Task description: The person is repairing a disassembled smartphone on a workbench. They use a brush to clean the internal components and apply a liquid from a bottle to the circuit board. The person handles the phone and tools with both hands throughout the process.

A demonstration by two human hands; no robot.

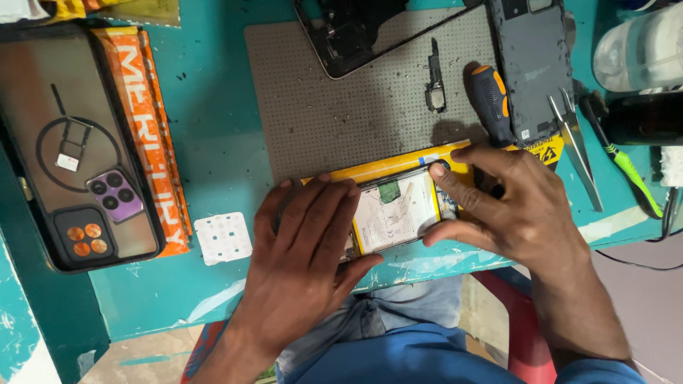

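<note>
Two hands (pixel 306 242) (pixel 512 206), one screwdriver (pixel 491 99), one tweezers (pixel 576 146), one grey mat (pixel 334 99), two opened phones (pixel 395 213) (pixel 356 32).
</note>
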